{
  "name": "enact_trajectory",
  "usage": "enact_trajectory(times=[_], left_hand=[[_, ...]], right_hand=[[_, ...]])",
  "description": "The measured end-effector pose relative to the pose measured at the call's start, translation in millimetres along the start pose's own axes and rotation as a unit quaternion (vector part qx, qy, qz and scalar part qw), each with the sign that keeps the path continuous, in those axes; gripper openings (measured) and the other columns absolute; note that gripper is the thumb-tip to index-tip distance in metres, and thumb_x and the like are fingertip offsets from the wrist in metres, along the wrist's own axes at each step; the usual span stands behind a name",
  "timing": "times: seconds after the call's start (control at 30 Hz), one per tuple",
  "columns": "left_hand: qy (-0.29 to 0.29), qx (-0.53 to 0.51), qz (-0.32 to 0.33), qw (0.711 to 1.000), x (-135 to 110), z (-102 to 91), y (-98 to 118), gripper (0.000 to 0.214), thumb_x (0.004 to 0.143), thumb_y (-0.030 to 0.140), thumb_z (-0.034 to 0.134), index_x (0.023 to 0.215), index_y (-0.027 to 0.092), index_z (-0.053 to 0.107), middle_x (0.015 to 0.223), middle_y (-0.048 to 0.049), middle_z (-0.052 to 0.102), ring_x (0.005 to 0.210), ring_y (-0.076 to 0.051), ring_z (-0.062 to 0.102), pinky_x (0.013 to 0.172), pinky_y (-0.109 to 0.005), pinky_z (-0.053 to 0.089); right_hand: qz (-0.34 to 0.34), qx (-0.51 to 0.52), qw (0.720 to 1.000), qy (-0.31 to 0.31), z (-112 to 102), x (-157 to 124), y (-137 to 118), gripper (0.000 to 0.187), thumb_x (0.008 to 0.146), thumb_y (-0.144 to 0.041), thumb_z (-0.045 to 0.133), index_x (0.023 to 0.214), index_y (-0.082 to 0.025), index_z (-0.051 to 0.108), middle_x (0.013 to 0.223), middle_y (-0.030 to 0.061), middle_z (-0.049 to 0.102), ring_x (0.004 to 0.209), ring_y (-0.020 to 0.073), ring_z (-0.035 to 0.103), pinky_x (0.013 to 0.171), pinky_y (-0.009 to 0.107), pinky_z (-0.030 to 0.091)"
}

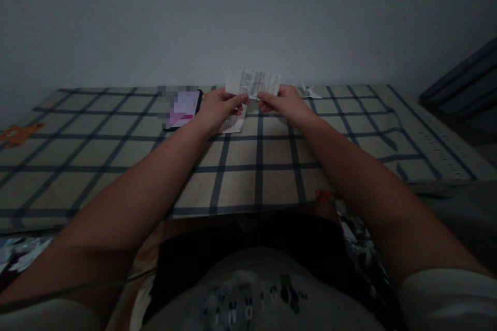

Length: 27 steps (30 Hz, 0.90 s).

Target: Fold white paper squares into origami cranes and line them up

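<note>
My left hand (219, 104) and my right hand (282, 102) both pinch the lower edge of a small printed paper slip (259, 81), held upright a little above a checked cloth (272, 165). The thumbs and fingers of both hands are pressed together on the slip. A second printed paper (234, 124) lies flat on the cloth just under my left hand. Left of that hand a phone (182, 108) with a lit screen rests on the cloth.
A small white folded paper shape (310, 92) sits on the cloth near the wall, right of my right hand. An orange patch (17, 134) shows at the far left edge. A dark slanted object (462, 83) stands at the right. A plain wall rises behind.
</note>
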<state>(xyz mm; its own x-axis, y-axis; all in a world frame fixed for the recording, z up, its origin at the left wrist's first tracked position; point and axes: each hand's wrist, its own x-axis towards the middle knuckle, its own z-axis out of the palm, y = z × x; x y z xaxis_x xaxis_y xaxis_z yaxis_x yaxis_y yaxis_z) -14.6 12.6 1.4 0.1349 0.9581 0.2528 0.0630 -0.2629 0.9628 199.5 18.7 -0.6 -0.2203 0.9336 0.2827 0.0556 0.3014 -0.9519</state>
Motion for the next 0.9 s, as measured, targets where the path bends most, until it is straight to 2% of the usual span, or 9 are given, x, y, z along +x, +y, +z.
enact_trajectory(times=[0.13, 0.3, 0.4, 0.6, 0.77, 0.9], left_hand=[[0.012, 0.021, 0.01, 1.0, -2, 1.6, 4, 0.034, 0.082, 0.045, 0.088, 0.077, 0.016, 0.072, 0.071, -0.0036, 0.072, 0.063, -0.009, 0.059, 0.062, -0.02, 0.053], [0.003, 0.026, 0.013, 1.0, -3, -0.2, 3, 0.03, 0.079, 0.041, 0.087, 0.086, 0.014, 0.076, 0.091, -0.0077, 0.081, 0.076, -0.012, 0.067, 0.068, -0.022, 0.056], [-0.01, 0.021, 0.021, 0.999, -3, -1.3, 1, 0.028, 0.078, 0.038, 0.087, 0.089, 0.014, 0.077, 0.094, -0.0083, 0.081, 0.077, -0.013, 0.068, 0.07, -0.024, 0.056], [-0.017, 0.009, 0.02, 1.0, -3, 1.3, 3, 0.021, 0.082, 0.034, 0.083, 0.085, 0.016, 0.073, 0.086, -0.0049, 0.076, 0.07, -0.011, 0.062, 0.065, -0.023, 0.053], [-0.023, 0.001, 0.003, 1.0, -2, 2.9, 4, 0.032, 0.082, 0.045, 0.084, 0.079, 0.017, 0.07, 0.073, -0.0021, 0.067, 0.066, -0.011, 0.057, 0.064, -0.024, 0.051], [-0.015, 0.039, 0.01, 0.999, -4, 3.2, 5, 0.034, 0.082, 0.048, 0.084, 0.079, 0.017, 0.071, 0.072, -0.0019, 0.067, 0.064, -0.011, 0.056, 0.064, -0.025, 0.051]], right_hand=[[0.002, -0.037, 0.999, -0.008, 1, -3, -5, 0.018, 0.091, -0.029, 0.085, 0.095, -0.015, 0.074, 0.087, 0.0046, 0.081, 0.07, 0.0118, 0.072, 0.072, 0.025, 0.065], [0.006, -0.069, 0.998, 0.0, 2, -4, -10, 0.016, 0.093, -0.028, 0.081, 0.088, -0.015, 0.072, 0.084, 0.0061, 0.079, 0.073, 0.0136, 0.072, 0.075, 0.027, 0.065], [0.006, -0.073, 0.997, -0.004, 1, -4, -11, 0.015, 0.093, -0.025, 0.08, 0.085, -0.015, 0.071, 0.084, 0.0059, 0.079, 0.072, 0.0133, 0.072, 0.077, 0.028, 0.064], [-0.034, -0.097, 0.995, -0.003, 0, -4, -6, 0.022, 0.092, -0.037, 0.082, 0.09, -0.016, 0.074, 0.083, 0.0052, 0.079, 0.073, 0.0154, 0.072, 0.079, 0.031, 0.065], [-0.064, -0.116, 0.991, -0.014, 3, -6, -10, 0.022, 0.09, -0.037, 0.082, 0.092, -0.016, 0.077, 0.085, 0.0062, 0.08, 0.08, 0.0191, 0.076, 0.082, 0.034, 0.065], [-0.086, -0.155, 0.984, -0.02, 2, -6, -12, 0.021, 0.091, -0.036, 0.08, 0.09, -0.015, 0.077, 0.084, 0.0063, 0.079, 0.082, 0.0212, 0.075, 0.083, 0.037, 0.064]])
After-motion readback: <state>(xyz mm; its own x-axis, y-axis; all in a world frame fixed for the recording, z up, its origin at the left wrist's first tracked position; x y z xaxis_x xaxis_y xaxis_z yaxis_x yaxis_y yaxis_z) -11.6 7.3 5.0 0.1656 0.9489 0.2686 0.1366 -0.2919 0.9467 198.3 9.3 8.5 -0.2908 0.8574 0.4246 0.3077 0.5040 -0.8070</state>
